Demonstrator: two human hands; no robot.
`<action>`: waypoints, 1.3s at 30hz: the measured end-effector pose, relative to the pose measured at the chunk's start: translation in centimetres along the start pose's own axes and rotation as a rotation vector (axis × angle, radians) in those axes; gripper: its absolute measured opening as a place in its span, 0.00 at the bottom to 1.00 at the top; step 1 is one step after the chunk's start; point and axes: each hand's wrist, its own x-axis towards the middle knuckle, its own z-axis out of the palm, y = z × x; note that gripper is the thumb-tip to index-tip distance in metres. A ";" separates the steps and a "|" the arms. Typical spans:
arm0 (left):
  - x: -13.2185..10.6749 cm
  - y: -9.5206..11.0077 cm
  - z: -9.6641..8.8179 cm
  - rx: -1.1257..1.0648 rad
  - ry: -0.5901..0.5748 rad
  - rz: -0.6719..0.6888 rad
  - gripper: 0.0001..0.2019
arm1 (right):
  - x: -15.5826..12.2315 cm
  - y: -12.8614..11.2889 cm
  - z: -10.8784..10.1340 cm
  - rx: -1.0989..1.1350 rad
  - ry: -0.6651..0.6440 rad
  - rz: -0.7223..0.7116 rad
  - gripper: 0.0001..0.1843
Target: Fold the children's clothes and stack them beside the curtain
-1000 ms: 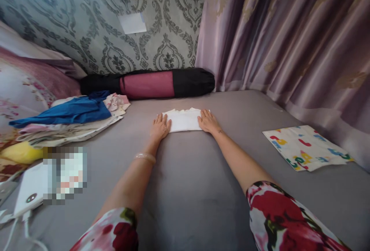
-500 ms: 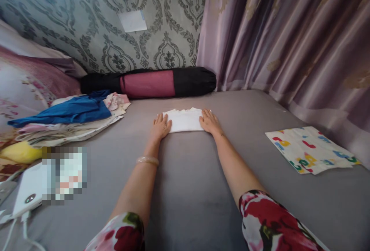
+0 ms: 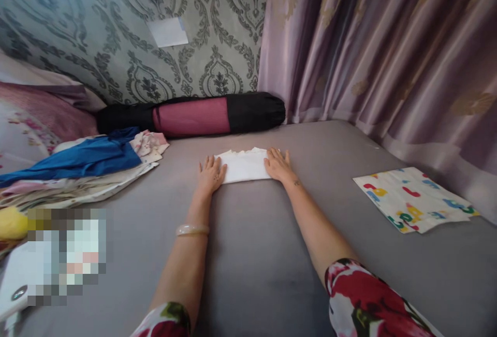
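A folded white piece of cloth (image 3: 245,166), its far edge uneven, lies flat on the grey bed sheet (image 3: 256,244). On its left end rests my left hand (image 3: 212,172), palm down with fingers spread. My right hand (image 3: 278,164) presses flat on the opposite end, fingers also apart. Neither hand grips the cloth; both only touch it from above. What kind of garment it is cannot be made out from this folded shape.
To the right lies a folded cream cloth with colourful print (image 3: 415,200). A pile of clothes with a blue garment (image 3: 93,156) is at left, near a white device (image 3: 27,269) with a cable. A black and pink rolled bag (image 3: 190,117) lies along the wall beside the curtain (image 3: 330,42).
The view has shifted slightly, so most things appear a little further left. Both hands stay flat on the ends of the white cloth, which keeps its shape.
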 end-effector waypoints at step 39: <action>0.3 2.1 0.7 0.013 -0.086 -0.004 0.29 | -0.7 -2.9 1.2 0.036 -0.073 -0.031 0.33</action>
